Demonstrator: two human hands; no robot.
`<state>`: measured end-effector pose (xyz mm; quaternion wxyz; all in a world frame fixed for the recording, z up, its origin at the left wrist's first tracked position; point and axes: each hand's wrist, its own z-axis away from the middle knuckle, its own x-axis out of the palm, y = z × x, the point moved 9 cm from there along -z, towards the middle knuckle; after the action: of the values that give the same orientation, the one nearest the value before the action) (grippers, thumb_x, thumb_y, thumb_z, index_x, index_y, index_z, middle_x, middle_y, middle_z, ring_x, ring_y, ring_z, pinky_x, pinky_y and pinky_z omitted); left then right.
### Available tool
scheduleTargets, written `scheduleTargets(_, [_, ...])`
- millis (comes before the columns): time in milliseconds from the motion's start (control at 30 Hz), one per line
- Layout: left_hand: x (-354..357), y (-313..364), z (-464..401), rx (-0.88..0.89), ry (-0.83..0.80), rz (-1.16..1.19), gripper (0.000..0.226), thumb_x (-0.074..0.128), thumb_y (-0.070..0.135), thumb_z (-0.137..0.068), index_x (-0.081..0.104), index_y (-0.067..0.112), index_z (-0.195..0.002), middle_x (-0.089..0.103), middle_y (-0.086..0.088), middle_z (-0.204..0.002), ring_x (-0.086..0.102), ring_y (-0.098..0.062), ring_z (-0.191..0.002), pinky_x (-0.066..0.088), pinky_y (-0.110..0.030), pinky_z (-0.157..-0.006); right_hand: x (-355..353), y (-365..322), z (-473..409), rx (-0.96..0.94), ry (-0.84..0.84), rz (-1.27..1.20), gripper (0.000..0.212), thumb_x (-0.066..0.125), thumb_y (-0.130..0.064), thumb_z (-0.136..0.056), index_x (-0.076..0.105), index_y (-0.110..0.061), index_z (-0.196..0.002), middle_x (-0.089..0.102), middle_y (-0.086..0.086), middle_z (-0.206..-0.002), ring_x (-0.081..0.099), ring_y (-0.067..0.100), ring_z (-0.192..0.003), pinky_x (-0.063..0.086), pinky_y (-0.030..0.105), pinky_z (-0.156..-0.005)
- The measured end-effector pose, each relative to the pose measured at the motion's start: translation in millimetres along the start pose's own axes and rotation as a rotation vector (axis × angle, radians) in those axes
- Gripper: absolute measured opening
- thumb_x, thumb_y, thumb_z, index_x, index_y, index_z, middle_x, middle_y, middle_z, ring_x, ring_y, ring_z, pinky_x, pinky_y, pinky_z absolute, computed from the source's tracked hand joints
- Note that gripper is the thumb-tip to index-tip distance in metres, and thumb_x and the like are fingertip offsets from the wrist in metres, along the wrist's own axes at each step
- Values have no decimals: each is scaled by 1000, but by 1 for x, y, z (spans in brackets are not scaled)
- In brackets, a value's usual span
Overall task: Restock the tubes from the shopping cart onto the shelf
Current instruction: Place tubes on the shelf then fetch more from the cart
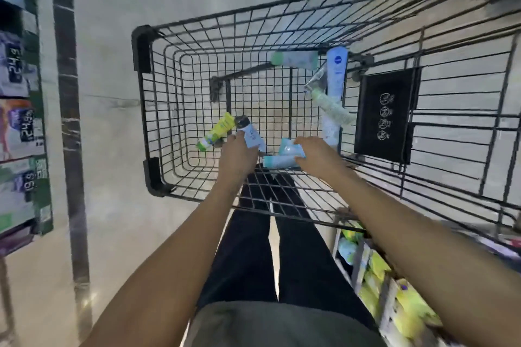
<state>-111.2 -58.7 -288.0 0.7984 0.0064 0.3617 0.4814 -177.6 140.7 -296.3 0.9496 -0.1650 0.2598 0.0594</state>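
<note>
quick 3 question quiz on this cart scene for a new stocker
1. True or false: both hands are inside the cart.
2. Which hand grips the white tube with the grey cap? A. left hand B. right hand
3. What colour is the tube just left of the left hand?

Key: 1 true; 2 A; 3 yellow-green, with a green cap.

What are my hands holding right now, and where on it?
Left hand: white tube, lower end. Right hand: pale blue tubes, at one end.
</note>
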Motion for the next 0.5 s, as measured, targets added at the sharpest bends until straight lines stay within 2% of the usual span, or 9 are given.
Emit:
scheduleTargets(100, [23, -19, -35, -95, -14, 43, 44, 65, 19, -95, 52, -1, -132, 58, -19, -125, 54, -33, -116, 40, -36, -86, 33, 12, -37, 0, -68, 41, 51, 63, -26, -97, 50, -22, -146, 57, 12, -135, 57, 34, -121, 52, 42, -94])
scheduleTargets(167, [37, -35, -56, -163, -11, 110, 40, 67, 16, -91, 57, -1, -125, 61, -13, -114, 59, -28, -105, 40, -31, -79, 52, 20, -58, -5, -87, 73, 49, 62, -28, -97, 52, -24, -144, 58, 12, -134, 58, 34, -119, 52, 41, -89])
scheduleTargets(267, [60, -64, -82, -241, 39, 187, 49, 66, 30, -79, 62, 3, -119, 68, -16, -110, 67, -34, -100, 48, -32, -73, 80, 32, -80, -17, -137, 123, 45, 61, -29, -96, 55, -25, -141, 58, 13, -131, 58, 35, -117, 52, 41, -90])
scheduleTargets(300, [66, -70, -88, -259, 53, 225, 49, 66, 31, -79, 63, 4, -119, 69, -15, -110, 67, -32, -99, 46, -31, -71, 87, 35, -85, -23, -141, 144, 44, 62, -28, -96, 56, -24, -139, 58, 14, -128, 58, 36, -114, 53, 42, -88])
scheduleTargets(433, [74, -72, -95, -294, 98, 351, 39, 73, 20, -86, 62, 3, -120, 66, -4, -106, 60, -20, -94, 41, -28, -75, 102, 40, -96, -71, -58, 240, 34, 65, -17, -91, 63, -19, -124, 57, 13, -113, 54, 35, -106, 53, 45, -81])
scheduleTargets(500, [79, -74, -98, -289, 128, 400, 46, 76, 21, -83, 60, 6, -123, 66, -4, -109, 64, -24, -100, 46, -32, -80, 106, 42, -99, -82, -26, 270, 33, 68, -14, -88, 64, -18, -120, 57, 12, -113, 52, 35, -106, 51, 43, -79])
